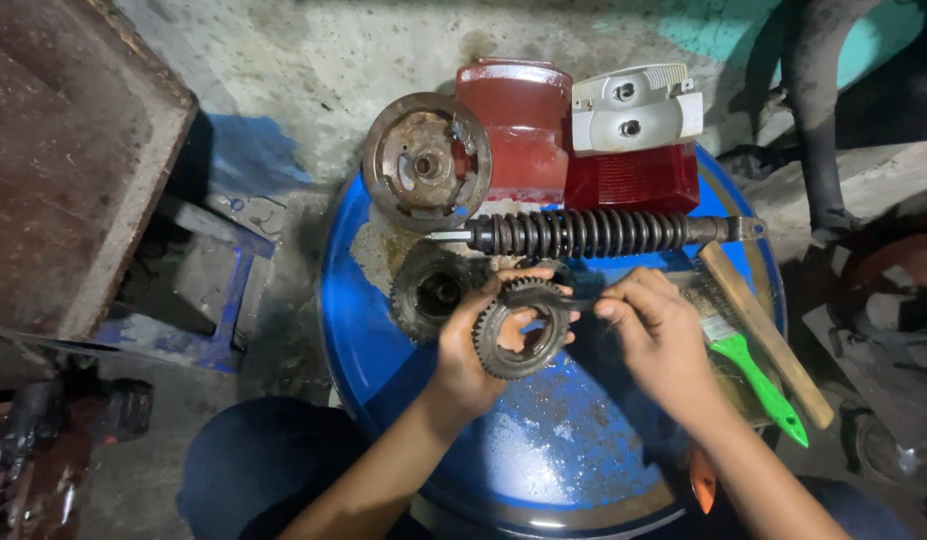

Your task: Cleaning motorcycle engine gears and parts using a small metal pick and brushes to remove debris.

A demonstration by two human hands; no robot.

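My left hand holds a dark toothed gear ring upright over a blue drum top. My right hand pinches a small dark part at the gear's upper right edge; what that part is I cannot tell. A second, darker gear-like part lies on the drum just left of my left hand. Behind both hands a black coil spring shock absorber lies across the drum.
A rusty round hub plate, a red cover, a white-and-red tail lamp, a green-handled brush and a wooden-handled brush sit on the drum. A rusty metal box stands left. An orange handle pokes out below.
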